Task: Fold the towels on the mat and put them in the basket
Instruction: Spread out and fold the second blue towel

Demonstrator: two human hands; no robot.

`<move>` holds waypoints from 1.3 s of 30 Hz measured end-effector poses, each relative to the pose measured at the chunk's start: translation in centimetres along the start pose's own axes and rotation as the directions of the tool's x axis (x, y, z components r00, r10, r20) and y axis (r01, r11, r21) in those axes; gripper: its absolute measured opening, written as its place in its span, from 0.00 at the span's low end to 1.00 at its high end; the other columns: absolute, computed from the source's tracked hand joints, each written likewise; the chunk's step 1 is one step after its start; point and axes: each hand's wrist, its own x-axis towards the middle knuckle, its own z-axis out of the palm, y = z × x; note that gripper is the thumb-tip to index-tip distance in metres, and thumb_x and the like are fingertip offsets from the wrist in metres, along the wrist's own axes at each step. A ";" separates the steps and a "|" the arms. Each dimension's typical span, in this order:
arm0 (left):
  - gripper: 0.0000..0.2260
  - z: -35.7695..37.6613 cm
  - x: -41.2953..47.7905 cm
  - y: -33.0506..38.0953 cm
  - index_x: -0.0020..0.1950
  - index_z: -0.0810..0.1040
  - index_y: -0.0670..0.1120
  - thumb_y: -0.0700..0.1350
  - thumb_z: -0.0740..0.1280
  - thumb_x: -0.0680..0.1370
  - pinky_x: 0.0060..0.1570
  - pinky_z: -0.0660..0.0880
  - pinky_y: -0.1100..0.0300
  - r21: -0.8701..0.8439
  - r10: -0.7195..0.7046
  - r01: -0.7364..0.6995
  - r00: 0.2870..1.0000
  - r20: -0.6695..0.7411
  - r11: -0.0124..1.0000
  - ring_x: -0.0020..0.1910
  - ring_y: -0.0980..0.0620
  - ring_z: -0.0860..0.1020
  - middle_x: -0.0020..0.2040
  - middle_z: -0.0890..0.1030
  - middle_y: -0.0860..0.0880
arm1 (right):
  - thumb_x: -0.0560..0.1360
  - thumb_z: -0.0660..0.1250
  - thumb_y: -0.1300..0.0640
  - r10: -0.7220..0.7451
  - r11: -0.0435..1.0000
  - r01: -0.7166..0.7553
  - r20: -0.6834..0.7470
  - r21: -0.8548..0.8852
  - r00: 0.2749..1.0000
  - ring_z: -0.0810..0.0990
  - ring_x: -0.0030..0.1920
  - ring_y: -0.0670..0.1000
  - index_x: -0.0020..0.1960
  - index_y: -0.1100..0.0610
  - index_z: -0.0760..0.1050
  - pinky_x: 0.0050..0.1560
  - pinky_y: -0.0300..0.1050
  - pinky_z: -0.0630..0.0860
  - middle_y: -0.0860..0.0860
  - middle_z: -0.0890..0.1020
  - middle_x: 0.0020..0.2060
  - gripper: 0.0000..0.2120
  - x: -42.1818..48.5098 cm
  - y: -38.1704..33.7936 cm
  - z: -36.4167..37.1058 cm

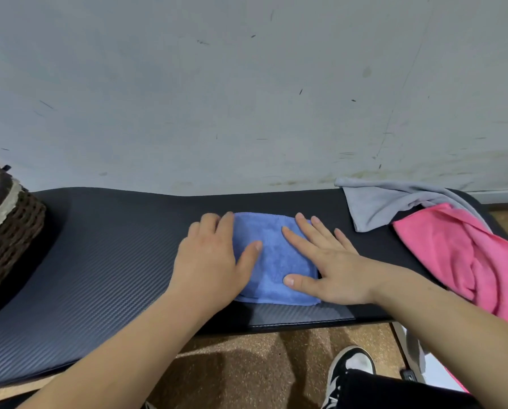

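The blue towel [273, 255] lies folded into a small rectangle on the black mat [105, 261], around its middle and close to the near edge. Both of the person's hands are on it.

The left hand [214, 252] covers the blue towel's left side. Its thumb lies straight on the cloth, pointing toward the middle. Its fingers [217, 222] are bent at the far left corner with their tips out of sight, so I cannot tell whether they grip the edge or only press on it.

The right hand [329, 261] lies flat on the right side, palm down. Its fingers [308, 231] are straight and spread apart, reaching toward the far edge, and its thumb stretches along the near part of the cloth. It holds nothing, only presses.

A dark woven basket [14, 228] with a pale trim stands on the left end of the mat, well apart from the hands. A bit of pink shows inside it at the picture's edge.

At the right end a grey towel [376, 202] lies crumpled against the wall [217, 84]. A pink towel [465, 255] lies bunched just beside and partly over it, hanging past the near edge.

Under the mat, the tabletop [306, 325] shows a dark front edge. Below are a brown floor [247, 364] and a black and white shoe [353, 367].
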 end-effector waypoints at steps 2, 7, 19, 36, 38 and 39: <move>0.26 -0.5 0.0 0.8 0.53 0.76 0.49 0.71 0.57 0.75 0.53 0.75 0.50 0.117 -0.115 0.104 0.989 0.096 0.988 0.53 0.47 0.73 0.52 0.73 0.50 | 0.79 0.58 0.31 -0.003 1.000 0.003 -0.016 0.010 1.000 0.25 0.77 0.44 0.81 0.36 0.36 0.80 0.56 0.32 0.39 0.29 0.79 0.41 -0.1 0.1 -0.2; 0.17 -0.9 -0.3 1.1 0.43 0.66 0.51 0.63 0.66 0.76 0.36 0.69 0.55 -0.094 -0.189 0.213 0.959 0.211 0.973 0.42 0.51 0.76 0.43 0.74 0.54 | 0.78 0.62 0.33 0.012 1.000 -0.012 -0.016 0.028 1.000 0.28 0.78 0.42 0.82 0.38 0.38 0.80 0.54 0.33 0.40 0.32 0.80 0.43 -0.7 0.1 -1.5; 0.19 -4.4 0.1 0.8 0.66 0.72 0.54 0.52 0.68 0.76 0.43 0.76 0.52 -0.050 -0.016 0.016 1.000 -0.007 0.999 0.50 0.51 0.75 0.55 0.72 0.54 | 0.76 0.64 0.32 -0.034 0.996 0.039 -0.075 0.077 0.997 0.30 0.80 0.43 0.83 0.45 0.38 0.81 0.54 0.37 0.41 0.37 0.82 0.49 0.6 -2.0 0.5; 0.17 -0.5 -1.4 1.4 0.61 0.82 0.52 0.54 0.62 0.77 0.55 0.76 0.50 -0.197 0.323 -0.328 0.945 -0.056 0.924 0.54 0.46 0.74 0.55 0.78 0.53 | 0.73 0.65 0.29 0.027 0.986 0.001 -0.169 0.166 0.985 0.33 0.81 0.48 0.83 0.40 0.45 0.81 0.55 0.39 0.47 0.41 0.83 0.46 1.7 -1.3 1.1; 0.21 0.1 -1.6 1.4 0.67 0.78 0.54 0.56 0.64 0.75 0.68 0.70 0.48 -0.222 0.277 -0.265 0.961 0.021 0.938 0.68 0.44 0.68 0.70 0.71 0.50 | 0.75 0.67 0.33 0.037 0.982 -0.008 -0.148 0.187 0.988 0.33 0.81 0.49 0.82 0.40 0.51 0.82 0.55 0.41 0.49 0.42 0.83 0.43 1.5 -1.2 0.4; 0.22 0.4 -1.9 1.6 0.69 0.75 0.55 0.57 0.63 0.75 0.71 0.66 0.48 -0.229 0.260 -0.241 0.964 0.055 0.943 0.73 0.44 0.64 0.75 0.67 0.49 | 0.76 0.68 0.37 0.046 0.979 -0.014 -0.152 0.203 0.987 0.35 0.82 0.50 0.81 0.41 0.56 0.82 0.55 0.42 0.51 0.43 0.84 0.38 1.4 -1.1 -0.1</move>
